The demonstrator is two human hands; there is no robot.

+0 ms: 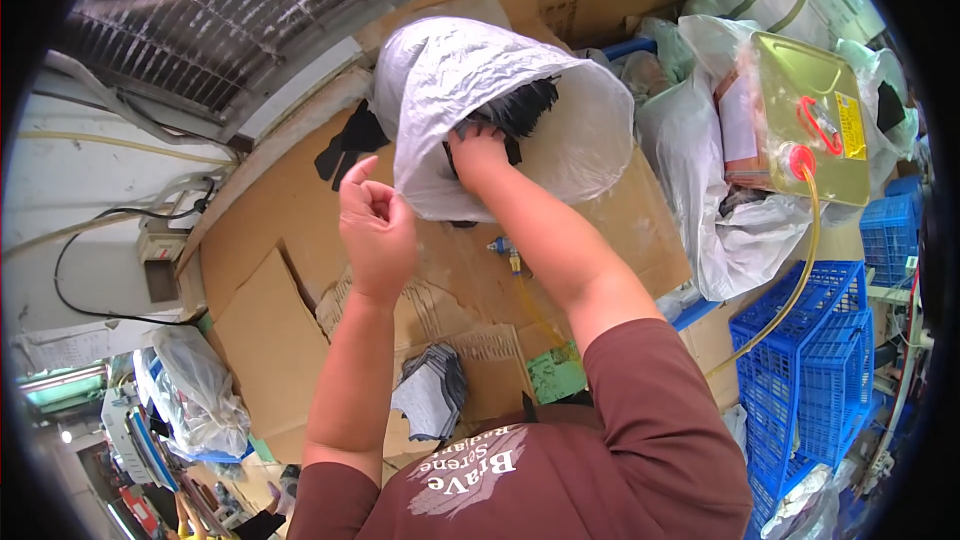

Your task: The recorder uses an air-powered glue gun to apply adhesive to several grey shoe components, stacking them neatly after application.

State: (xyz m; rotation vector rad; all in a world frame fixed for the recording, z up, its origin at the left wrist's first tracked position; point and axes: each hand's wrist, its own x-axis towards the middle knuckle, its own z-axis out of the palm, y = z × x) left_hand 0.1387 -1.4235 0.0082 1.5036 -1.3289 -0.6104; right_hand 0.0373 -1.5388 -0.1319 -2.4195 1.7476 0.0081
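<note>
Left hand (378, 235): half-curled, nothing seen held.
Right hand (480, 155): inside bag (450, 70); grip cannot be judged.
Black pieces (522, 110): could be spilled if the bag is dragged.

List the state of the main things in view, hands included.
Cardboard, laid flat, torn in places.
Bag, mouth open, on the cardboard.
Black bunch, inside the bag.
Right hand, in the bag, at the black bunch.
Left hand, beside the bag, loosely curled.
Grey stack, piled on cardboard.
Tin, hose fitted at red cap.
</note>
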